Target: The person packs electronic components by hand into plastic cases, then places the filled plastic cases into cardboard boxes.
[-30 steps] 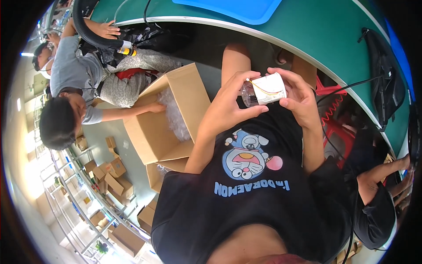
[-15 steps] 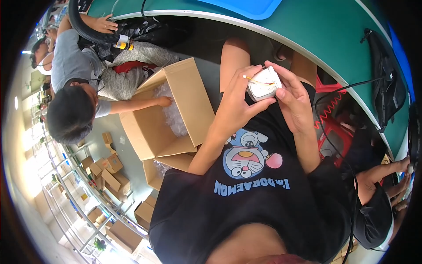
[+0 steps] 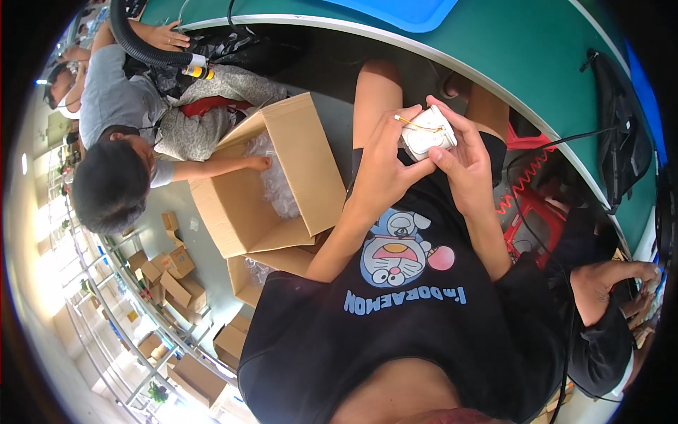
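Above my lap, both hands grip a small white plastic housing (image 3: 422,142) with rounded corners. Thin yellow and red wires cross its upper face and end in a small white connector (image 3: 400,118) at its left corner. My left hand (image 3: 393,150) wraps the left side, thumb along the near edge. On the opposite side, my right hand (image 3: 466,152) has its fingers behind the housing and its thumb pressed on the near right corner. The underside of the housing is hidden by my palms.
An open cardboard box (image 3: 307,166) with clear plastic pieces stands at my left; a co-worker's hand (image 3: 261,163) reaches into it. The green table (image 3: 522,63) curves ahead, holding a blue tray (image 3: 406,10) and black pouch (image 3: 621,134). A black hose (image 3: 131,42) hangs far left.
My right thumb has shifted left and nearer over the housing's edge. The housing has turned slightly, and its connector has moved a little. The co-worker's hand in the box has moved slightly left.
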Action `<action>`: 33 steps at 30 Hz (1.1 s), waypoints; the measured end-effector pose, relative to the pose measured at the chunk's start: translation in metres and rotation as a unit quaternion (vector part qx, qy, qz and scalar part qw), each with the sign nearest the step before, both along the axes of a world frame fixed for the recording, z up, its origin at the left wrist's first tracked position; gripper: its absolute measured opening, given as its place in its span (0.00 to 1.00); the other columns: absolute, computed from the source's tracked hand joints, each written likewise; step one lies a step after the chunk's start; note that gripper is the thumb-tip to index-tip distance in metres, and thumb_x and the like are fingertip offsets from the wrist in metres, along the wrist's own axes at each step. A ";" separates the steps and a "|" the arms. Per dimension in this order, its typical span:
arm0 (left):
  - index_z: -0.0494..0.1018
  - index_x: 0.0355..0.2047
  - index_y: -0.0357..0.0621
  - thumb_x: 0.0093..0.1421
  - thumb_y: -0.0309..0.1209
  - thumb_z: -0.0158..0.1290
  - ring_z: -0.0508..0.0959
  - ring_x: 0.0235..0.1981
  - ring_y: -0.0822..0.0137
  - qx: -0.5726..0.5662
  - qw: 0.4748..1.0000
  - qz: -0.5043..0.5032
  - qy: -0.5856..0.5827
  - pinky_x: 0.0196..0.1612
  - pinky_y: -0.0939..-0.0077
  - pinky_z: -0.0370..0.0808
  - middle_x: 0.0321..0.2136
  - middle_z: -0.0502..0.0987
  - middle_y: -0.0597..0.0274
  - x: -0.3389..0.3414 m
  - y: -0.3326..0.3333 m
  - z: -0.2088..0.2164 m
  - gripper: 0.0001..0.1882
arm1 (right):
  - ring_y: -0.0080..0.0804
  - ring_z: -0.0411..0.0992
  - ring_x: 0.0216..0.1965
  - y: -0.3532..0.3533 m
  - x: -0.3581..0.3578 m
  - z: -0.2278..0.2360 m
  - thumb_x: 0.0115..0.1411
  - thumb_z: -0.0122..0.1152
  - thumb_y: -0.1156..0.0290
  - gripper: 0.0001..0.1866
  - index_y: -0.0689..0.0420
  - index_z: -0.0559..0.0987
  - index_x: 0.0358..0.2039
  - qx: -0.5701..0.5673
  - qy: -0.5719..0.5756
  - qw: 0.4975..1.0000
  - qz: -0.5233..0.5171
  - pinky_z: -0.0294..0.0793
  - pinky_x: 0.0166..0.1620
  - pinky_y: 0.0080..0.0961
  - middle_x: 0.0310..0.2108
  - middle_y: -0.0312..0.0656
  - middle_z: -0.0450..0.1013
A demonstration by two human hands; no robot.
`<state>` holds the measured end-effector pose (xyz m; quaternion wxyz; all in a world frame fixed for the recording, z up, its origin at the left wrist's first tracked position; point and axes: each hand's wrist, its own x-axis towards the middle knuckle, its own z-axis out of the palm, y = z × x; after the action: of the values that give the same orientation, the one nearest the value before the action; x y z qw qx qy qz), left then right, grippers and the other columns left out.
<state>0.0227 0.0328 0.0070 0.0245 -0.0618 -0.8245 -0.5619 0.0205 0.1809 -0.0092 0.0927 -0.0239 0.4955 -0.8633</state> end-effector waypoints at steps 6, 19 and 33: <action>0.67 0.54 0.34 0.46 0.27 0.69 0.76 0.48 0.55 0.045 0.998 0.003 -0.033 0.46 0.70 0.76 0.47 0.73 0.48 -0.002 0.002 0.001 0.35 | 0.37 0.60 0.65 0.011 -0.008 -0.002 0.63 0.57 0.76 0.22 0.64 0.69 0.58 -0.023 -0.006 0.999 0.023 0.59 0.66 0.34 0.64 0.52 0.61; 0.68 0.54 0.35 0.46 0.27 0.70 0.78 0.46 0.58 0.000 0.998 0.032 0.049 0.45 0.69 0.76 0.45 0.74 0.50 -0.005 0.012 -0.014 0.35 | 0.40 0.60 0.65 -0.003 -0.008 0.004 0.55 0.64 0.75 0.31 0.60 0.67 0.59 0.138 0.081 0.987 -0.015 0.59 0.64 0.32 0.64 0.53 0.61; 0.69 0.50 0.30 0.45 0.26 0.69 0.76 0.42 0.45 -0.110 0.975 0.101 0.163 0.43 0.61 0.74 0.41 0.74 0.42 -0.004 0.028 -0.021 0.33 | 0.42 0.73 0.51 0.001 -0.022 0.011 0.47 0.68 0.73 0.35 0.60 0.69 0.57 0.407 0.122 0.905 0.020 0.71 0.53 0.30 0.51 0.49 0.73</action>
<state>0.0183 0.0604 -0.0138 0.2086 -0.0716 -0.8680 -0.4449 -0.0010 0.1823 0.0021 0.0502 -0.0995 0.8105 -0.5751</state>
